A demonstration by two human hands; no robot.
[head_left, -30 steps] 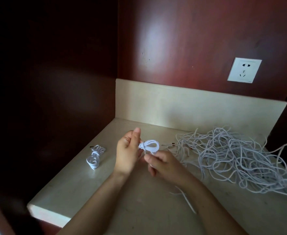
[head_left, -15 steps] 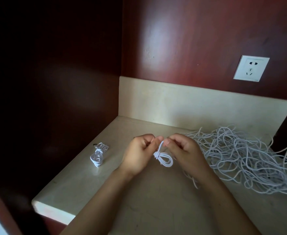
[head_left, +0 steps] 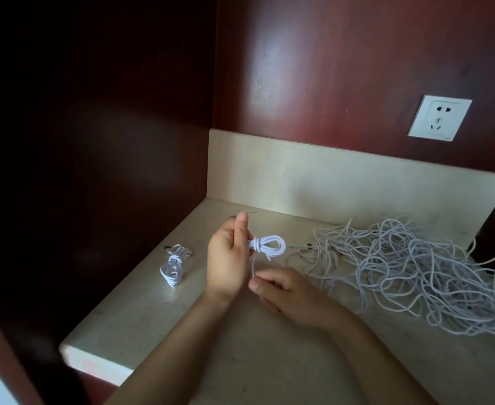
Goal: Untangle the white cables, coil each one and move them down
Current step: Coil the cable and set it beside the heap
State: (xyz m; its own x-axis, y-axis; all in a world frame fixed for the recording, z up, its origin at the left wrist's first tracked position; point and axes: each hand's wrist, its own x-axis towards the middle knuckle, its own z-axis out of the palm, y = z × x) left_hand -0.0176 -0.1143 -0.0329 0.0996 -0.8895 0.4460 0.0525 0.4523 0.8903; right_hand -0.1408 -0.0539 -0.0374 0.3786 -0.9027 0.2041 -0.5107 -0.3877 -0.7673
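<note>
Item: cream stone bench (head_left: 158, 325) set in a corner of dark red wood panelling (head_left: 313, 68), with a matching upstand (head_left: 328, 182) along the back. Item: left hand (head_left: 228, 258), raised above the bench, thumb pointing up; its grip is clamped on the wrapped neck of a small white cable coil (head_left: 271, 247), whose loop sticks out to the right, clear of the surface. Item: loose tail (head_left: 253, 266) of that same cable, running down from the neck to the right hand (head_left: 284, 293), which sits lower and nearer the person; its grip is pinched together on the tail between thumb and forefinger, the other fingers curled. Item: one finished coil (head_left: 173, 266), white, bound round its middle, lying on the bench left of the left hand, near the bench's left edge and apart from everything else. Item: large tangle of white cables (head_left: 415, 273), heaped loose on the right side of the bench, running from near the upstand toward the front and out of view at the right. Item: one cable end with a dark band (head_left: 307, 246), lying on the bench between the held coil and the tangle; which strand it belongs to cannot be told. Item: white wall socket (head_left: 439, 117), fixed to the panelling above the tangle.
</note>
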